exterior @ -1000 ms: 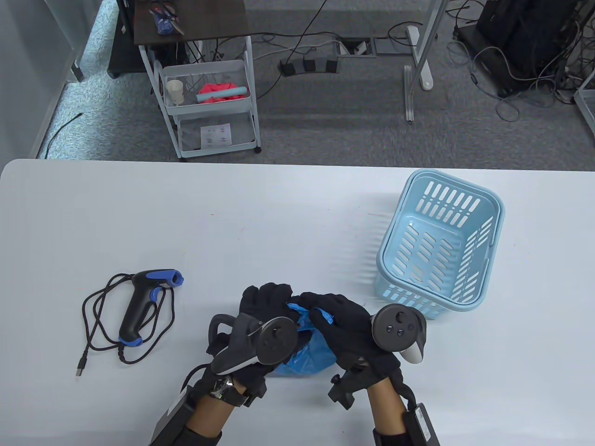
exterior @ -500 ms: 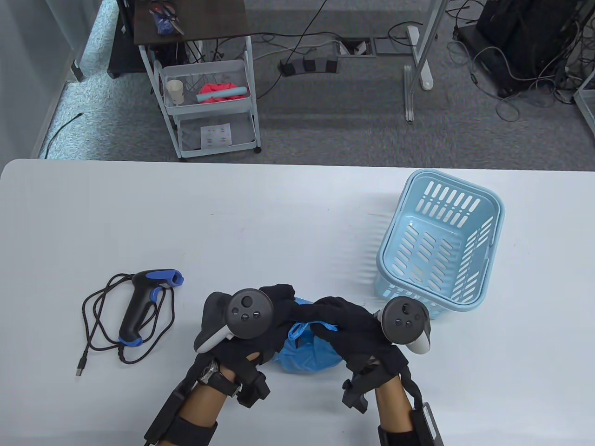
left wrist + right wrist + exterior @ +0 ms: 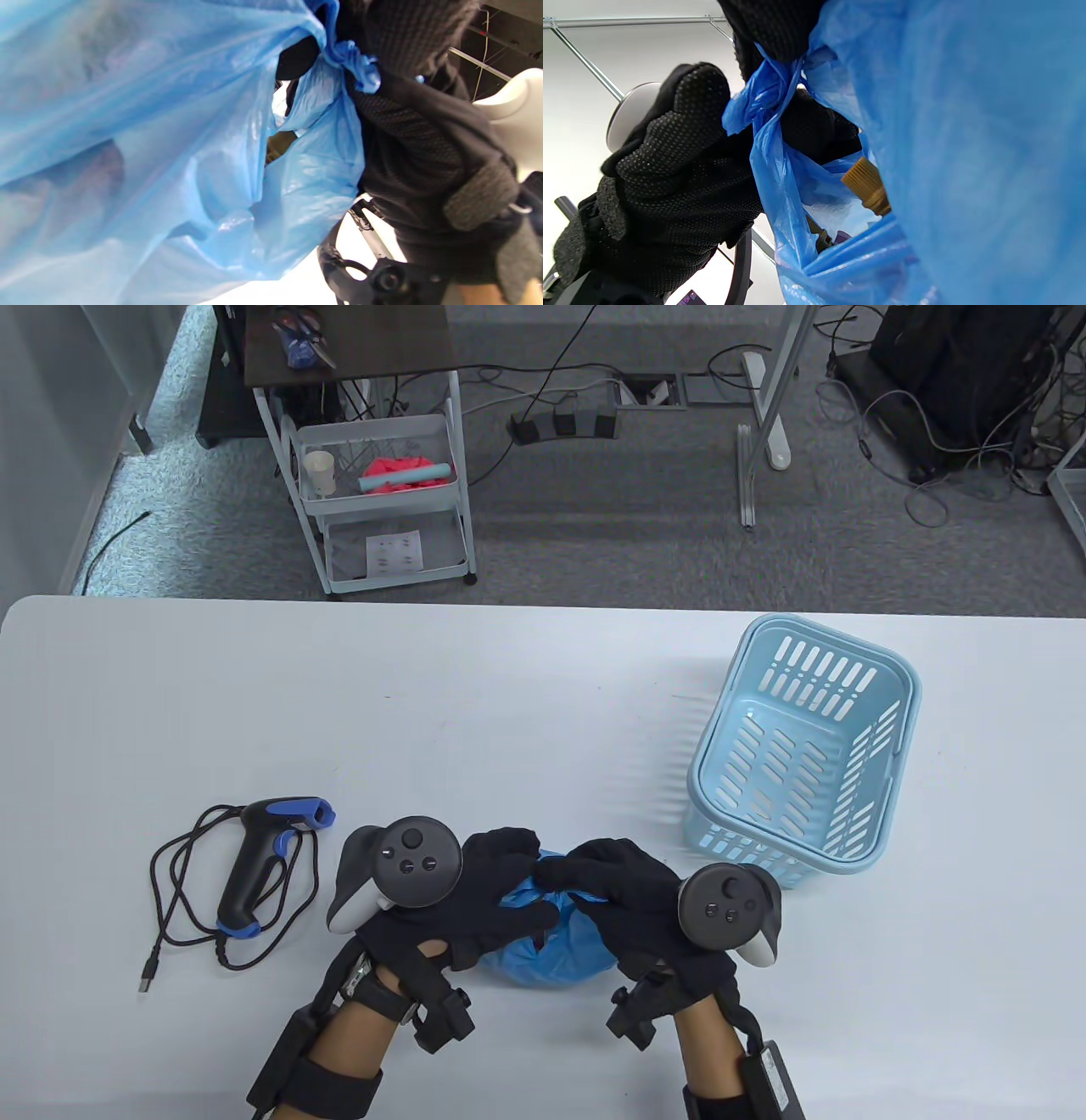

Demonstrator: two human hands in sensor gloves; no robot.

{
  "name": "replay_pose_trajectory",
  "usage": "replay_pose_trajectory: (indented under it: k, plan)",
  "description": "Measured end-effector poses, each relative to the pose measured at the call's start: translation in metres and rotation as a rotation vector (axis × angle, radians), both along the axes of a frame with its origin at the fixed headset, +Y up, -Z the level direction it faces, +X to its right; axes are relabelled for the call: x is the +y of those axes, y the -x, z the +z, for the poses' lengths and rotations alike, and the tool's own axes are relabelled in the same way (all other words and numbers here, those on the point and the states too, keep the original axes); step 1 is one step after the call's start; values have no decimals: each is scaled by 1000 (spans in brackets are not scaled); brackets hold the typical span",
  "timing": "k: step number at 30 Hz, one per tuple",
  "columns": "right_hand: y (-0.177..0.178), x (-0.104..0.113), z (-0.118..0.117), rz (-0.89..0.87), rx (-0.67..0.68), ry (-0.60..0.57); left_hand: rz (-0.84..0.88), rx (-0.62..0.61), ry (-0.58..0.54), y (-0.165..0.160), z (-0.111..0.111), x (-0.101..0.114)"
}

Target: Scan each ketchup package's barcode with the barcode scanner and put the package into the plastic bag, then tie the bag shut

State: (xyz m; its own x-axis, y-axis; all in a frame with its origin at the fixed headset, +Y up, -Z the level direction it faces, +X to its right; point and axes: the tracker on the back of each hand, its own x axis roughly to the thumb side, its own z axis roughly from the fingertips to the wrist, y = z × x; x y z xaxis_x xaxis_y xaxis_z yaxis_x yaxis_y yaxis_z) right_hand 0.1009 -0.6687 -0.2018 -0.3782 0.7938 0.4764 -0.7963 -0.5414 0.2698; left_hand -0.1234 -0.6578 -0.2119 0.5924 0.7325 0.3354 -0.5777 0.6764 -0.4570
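Crinkled, translucent blue plastic bag (image 3: 543, 937) is pinched at its gathered top by left hand (image 3: 475, 891) and right hand (image 3: 624, 891); ribbed gold cap (image 3: 867, 184) is seen inside.

Blue plastic bag (image 3: 543, 937) sits on the table near the front edge, bulging, bunched at the top. Its top is gathered into twisted handles (image 3: 350, 59), crossed at the bag's mouth; whether a knot is finished cannot be told. A gap stays open below the gathered part. Through it the right wrist view shows a ribbed gold cap (image 3: 867, 184) of a package inside; dark shapes show through the film in the left wrist view. Black and blue scanner (image 3: 259, 869) lies on its side left of the bag, well apart, cable (image 3: 182, 899) looped around it.
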Motion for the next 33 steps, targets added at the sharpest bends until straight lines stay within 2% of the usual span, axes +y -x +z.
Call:
replay_pose_trajectory:
  k: [4, 7, 10, 13, 19, 23, 25, 28, 33]
  plan:
    - [1, 3, 2, 37, -13, -29, -44, 98, -81, -7, 3, 0]
    - [-2, 4, 2, -10, -26, -21, -73, 108, -120, -10, 5, 1]
    - [-6, 5, 2, -53, -42, -20, -157, 150, -211, -13, 9, 4]
    - [-5, 5, 2, -60, -45, -29, -298, 198, -348, -19, 12, 8]
    - [-5, 5, 2, -28, 9, -29, -475, 267, -473, -25, 12, 12]
    - [-6, 5, 1, -19, 46, -16, -493, 273, -454, -24, 10, 8]
    - [-5, 5, 1, 12, 45, -24, -445, 255, -400, -22, 8, 6]
    - [-5, 5, 2, 66, 8, -56, -284, 230, -308, -19, 6, 4]
    - [-6, 4, 2, 104, -50, -75, -176, 167, -240, -15, 5, 6]
